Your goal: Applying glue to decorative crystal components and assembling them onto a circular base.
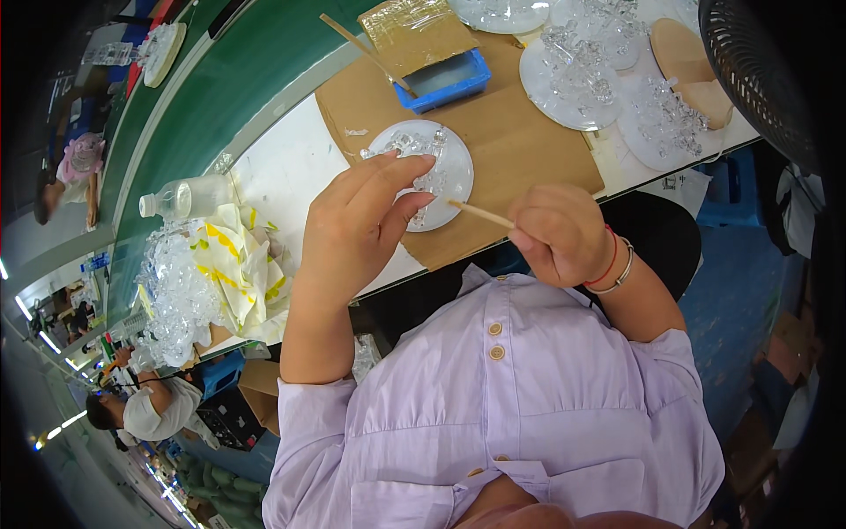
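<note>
My left hand (361, 207) is over a round white plate (460, 181) that holds several small clear plastic pieces (414, 141). Its thumb and fingers curve around a clear piece, whose outline blends with those behind it. In my right hand (560, 234), closed into a fist, is a thin wooden stick (483, 213), its tip pointing left at the plate's right edge, near my left thumb. Beyond the plate stands a blue tray (449, 84) with a taped cardboard flap (419, 35) over its back. Another wooden stick (366, 55) leans into the tray.
Brown cardboard (520, 167) lies under the plate. More white plates with clear pieces (573, 84) stand at the far right, near a black basket-like mesh (762, 84). To the left are a clear bottle (189, 198), a crumpled yellow-white bag (242, 273) and heaped clear plastic (176, 295).
</note>
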The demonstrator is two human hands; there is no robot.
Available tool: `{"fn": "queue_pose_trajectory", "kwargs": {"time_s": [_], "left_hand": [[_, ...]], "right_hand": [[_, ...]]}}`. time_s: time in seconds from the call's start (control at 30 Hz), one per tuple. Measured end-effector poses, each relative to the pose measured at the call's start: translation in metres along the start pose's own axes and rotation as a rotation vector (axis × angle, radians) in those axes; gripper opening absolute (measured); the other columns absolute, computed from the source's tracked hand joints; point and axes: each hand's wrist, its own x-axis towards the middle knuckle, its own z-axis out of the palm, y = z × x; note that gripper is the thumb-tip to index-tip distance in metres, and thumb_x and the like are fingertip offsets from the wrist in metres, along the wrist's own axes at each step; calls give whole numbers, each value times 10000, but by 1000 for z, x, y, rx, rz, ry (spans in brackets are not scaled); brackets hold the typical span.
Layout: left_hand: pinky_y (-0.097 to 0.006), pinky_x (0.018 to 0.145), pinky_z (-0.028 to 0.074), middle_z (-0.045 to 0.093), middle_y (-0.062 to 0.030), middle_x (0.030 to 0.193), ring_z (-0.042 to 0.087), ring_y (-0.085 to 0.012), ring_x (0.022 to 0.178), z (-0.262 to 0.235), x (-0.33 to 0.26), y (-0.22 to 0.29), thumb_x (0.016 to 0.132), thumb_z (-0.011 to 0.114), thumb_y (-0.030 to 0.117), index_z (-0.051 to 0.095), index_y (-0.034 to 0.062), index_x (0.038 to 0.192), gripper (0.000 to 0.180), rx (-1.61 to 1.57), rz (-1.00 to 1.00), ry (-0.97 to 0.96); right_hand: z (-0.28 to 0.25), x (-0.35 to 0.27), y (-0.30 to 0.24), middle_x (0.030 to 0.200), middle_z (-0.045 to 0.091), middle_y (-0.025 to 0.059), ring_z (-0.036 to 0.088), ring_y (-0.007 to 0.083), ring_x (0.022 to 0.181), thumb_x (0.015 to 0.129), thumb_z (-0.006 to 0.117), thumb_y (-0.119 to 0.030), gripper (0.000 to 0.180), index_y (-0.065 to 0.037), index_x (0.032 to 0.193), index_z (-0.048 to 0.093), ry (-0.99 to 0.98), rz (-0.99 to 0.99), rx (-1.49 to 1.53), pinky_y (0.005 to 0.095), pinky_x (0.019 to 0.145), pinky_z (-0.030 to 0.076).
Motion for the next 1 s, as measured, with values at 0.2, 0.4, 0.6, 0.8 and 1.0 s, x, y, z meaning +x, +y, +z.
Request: {"fn": "queue_pose_trajectory", "kwargs": {"time_s": [0.2,0.4,0.6,0.8,1.0], "left_hand": [[-262,680,541,696,-108,957,689,-197,769,-5,3,1,743,734,-21,659,32,1041,313,-80,-31,-45],[-312,585,517,678,-104,825,659,-246,678,-18,10,10,740,730,32,640,55,1017,292,45,7,70],[-319,554,514,668,-85,857,645,-236,657,5,8,26,759,737,72,605,37,1049,320,193,-40,123],[-318,559,515,665,-85,857,644,-241,662,23,9,27,768,734,82,609,56,1042,302,125,-30,154],[-314,571,519,672,-75,880,648,-249,681,24,8,23,761,742,91,633,81,1011,273,16,-71,155]], "right_hand": [[-12,6,7,745,593,115,541,226,561,890,556,-27,62,-6,917,504,161,-1,-56,322,500,431],[-26,52,22,653,565,65,517,154,493,884,637,-58,88,-31,863,556,432,114,-232,267,465,400],[-8,80,50,629,545,83,518,206,496,916,613,-108,86,-40,905,563,320,90,-382,288,476,409],[-1,80,63,637,552,87,520,216,500,912,616,-110,91,-37,897,564,285,102,-411,297,476,411],[-27,53,22,719,610,95,551,147,562,931,564,-68,61,-11,911,554,362,118,-340,255,524,435]]}}
